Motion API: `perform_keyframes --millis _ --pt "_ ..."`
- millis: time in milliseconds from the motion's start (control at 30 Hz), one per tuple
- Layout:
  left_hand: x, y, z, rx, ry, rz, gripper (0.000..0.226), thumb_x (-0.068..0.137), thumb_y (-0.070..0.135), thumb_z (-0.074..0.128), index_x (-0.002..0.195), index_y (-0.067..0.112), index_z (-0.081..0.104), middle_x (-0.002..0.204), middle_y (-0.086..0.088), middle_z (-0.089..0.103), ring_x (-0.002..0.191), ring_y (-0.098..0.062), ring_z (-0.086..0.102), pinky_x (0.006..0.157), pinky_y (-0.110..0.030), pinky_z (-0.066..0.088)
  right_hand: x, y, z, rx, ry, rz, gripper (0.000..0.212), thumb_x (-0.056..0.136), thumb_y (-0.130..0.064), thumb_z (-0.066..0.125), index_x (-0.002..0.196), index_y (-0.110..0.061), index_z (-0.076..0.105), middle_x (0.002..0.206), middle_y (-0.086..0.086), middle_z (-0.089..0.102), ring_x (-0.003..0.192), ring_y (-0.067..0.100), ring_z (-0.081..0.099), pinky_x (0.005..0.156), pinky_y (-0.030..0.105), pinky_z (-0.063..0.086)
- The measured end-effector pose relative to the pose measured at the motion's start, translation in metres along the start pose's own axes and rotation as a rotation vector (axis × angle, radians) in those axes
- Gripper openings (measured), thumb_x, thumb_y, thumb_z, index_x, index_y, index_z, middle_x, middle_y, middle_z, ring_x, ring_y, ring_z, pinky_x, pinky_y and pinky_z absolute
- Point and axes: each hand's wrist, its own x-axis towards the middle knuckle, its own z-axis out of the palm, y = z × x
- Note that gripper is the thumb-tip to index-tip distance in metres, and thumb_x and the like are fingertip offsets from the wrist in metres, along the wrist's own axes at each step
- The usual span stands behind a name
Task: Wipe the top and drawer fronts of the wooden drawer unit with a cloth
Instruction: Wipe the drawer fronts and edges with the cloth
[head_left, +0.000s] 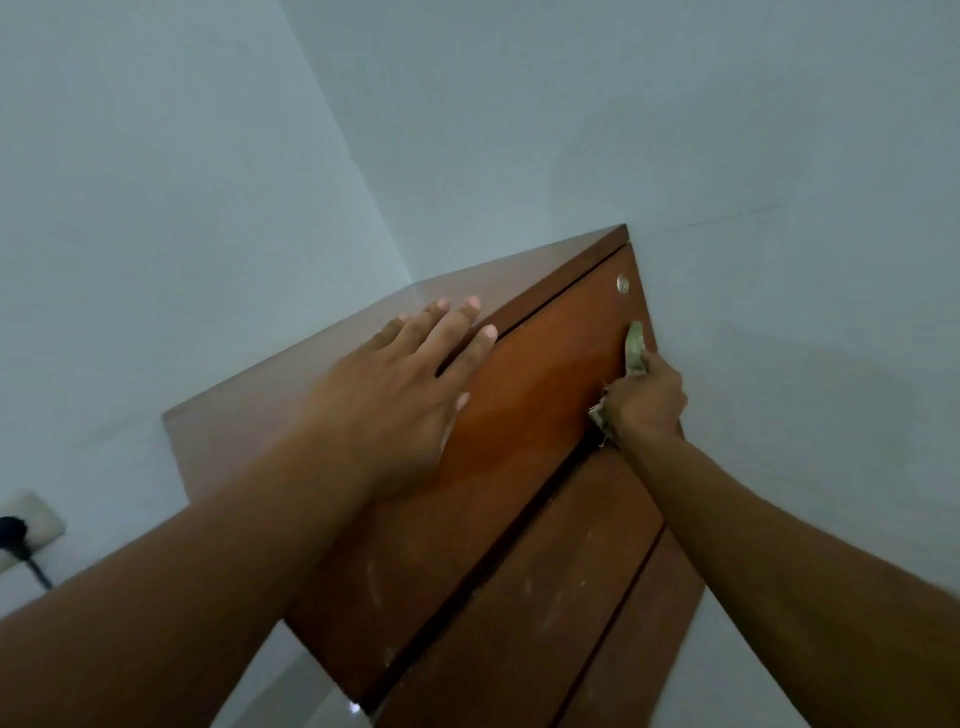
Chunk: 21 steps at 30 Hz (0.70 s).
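The wooden drawer unit (524, 525) stands in a room corner, seen tilted from above. Its top drawer front (540, 405) looks damp and darker orange, with a small round metal knob (622, 283) near its far end. My left hand (405, 384) lies flat, fingers spread, over the front edge of the unit's top. My right hand (647, 397) is shut on a pale greenish cloth (635, 347), pressing it against the right end of the top drawer front. Lower drawer fronts (545, 597) carry pale dusty smears.
Pale walls (571, 130) meet just behind the unit. A white wall socket (36, 519) with a black plug (13, 530) and cable sits low at the left. Light floor (291, 691) shows beside the unit's base.
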Motion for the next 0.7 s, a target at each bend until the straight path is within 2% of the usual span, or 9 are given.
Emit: perform_keyframes --millis 100,133,200,267,367,433,500,633,700 --pt "-0.008 0.000 0.002 -0.012 -0.026 0.018 0.063 0.104 0.040 0.014 0.156 0.022 -0.018 0.165 -0.005 -0.023 0.152 -0.026 -0.017 0.125 -0.045 0.006 -0.092 0.006 -0.019 0.087 -0.026 -0.148 0.042 0.104 -0.012 0.042 0.145 -0.023 0.047 0.122 -0.005 0.060 0.091 -0.003 0.062 0.067 0.007 0.051" --pt "-0.014 -0.003 0.002 -0.033 -0.020 0.033 0.063 0.104 0.038 0.015 0.157 0.021 -0.016 0.165 -0.005 -0.022 0.152 -0.026 -0.016 0.125 -0.046 0.008 -0.130 0.008 -0.019 0.089 -0.071 -0.312 0.043 0.106 -0.014 0.040 0.148 -0.024 0.042 0.130 -0.010 0.054 0.102 -0.011 0.058 0.077 0.005 0.051" --pt "-0.030 -0.007 0.002 -0.019 0.022 0.098 0.063 0.102 0.038 0.013 0.158 0.018 -0.006 0.167 -0.007 -0.011 0.153 -0.028 -0.007 0.124 -0.047 0.013 -0.194 0.022 -0.010 0.067 -0.225 -0.654 0.047 0.107 -0.017 0.039 0.153 -0.021 0.032 0.156 -0.010 0.034 0.141 -0.002 0.035 0.115 0.023 0.037" --pt "-0.042 -0.008 0.002 0.069 0.024 0.148 0.065 0.099 0.039 0.005 0.158 0.015 -0.001 0.167 -0.010 -0.006 0.153 -0.030 -0.003 0.123 -0.048 0.015 -0.215 0.042 0.006 -0.030 -0.290 -0.884 0.050 0.104 -0.013 0.040 0.154 -0.010 0.030 0.163 0.002 0.024 0.153 0.018 0.017 0.124 0.037 0.020" --pt "-0.035 -0.007 0.007 0.107 0.006 0.121 0.067 0.102 0.036 0.024 0.158 0.014 -0.008 0.167 -0.010 -0.011 0.153 -0.030 -0.008 0.124 -0.048 0.013 -0.185 0.049 0.017 -0.019 -0.199 -0.901 0.049 0.099 -0.003 0.045 0.147 -0.004 0.041 0.158 0.009 0.035 0.148 0.026 0.029 0.121 0.033 0.025" --pt "-0.028 -0.006 0.008 0.050 0.034 0.095 0.073 0.101 0.030 0.037 0.158 0.014 -0.005 0.167 -0.010 -0.007 0.154 -0.029 -0.003 0.122 -0.048 0.018 -0.161 0.044 0.011 0.007 -0.079 -0.770 0.043 0.098 -0.001 0.047 0.141 -0.005 0.051 0.149 0.008 0.048 0.134 0.025 0.045 0.112 0.024 0.034" --pt "-0.026 -0.006 0.009 0.027 0.051 0.089 0.072 0.101 0.025 0.039 0.158 0.015 -0.004 0.168 -0.009 -0.004 0.154 -0.029 0.000 0.122 -0.047 0.020 -0.159 0.038 0.003 0.032 -0.031 -0.652 0.040 0.099 0.000 0.048 0.136 -0.008 0.057 0.141 0.003 0.056 0.121 0.016 0.047 0.104 0.026 0.044" --pt "-0.036 0.003 -0.002 0.110 0.008 0.097 0.066 0.097 0.020 0.020 0.158 0.012 -0.004 0.167 -0.010 -0.008 0.154 -0.027 -0.007 0.125 -0.044 0.007 -0.239 0.045 0.000 0.002 -0.175 -0.914 0.042 0.096 0.000 0.054 0.137 -0.011 0.055 0.141 0.007 0.055 0.123 0.027 0.051 0.103 0.036 0.047" --pt "-0.049 0.005 -0.001 0.166 0.056 0.117 0.065 0.097 0.026 0.011 0.158 0.009 0.000 0.167 -0.013 -0.004 0.154 -0.028 -0.005 0.125 -0.045 0.005 -0.282 0.063 0.003 -0.043 -0.297 -1.051 0.038 0.097 -0.003 0.051 0.134 -0.008 0.060 0.141 0.008 0.057 0.116 0.027 0.052 0.100 0.032 0.046"
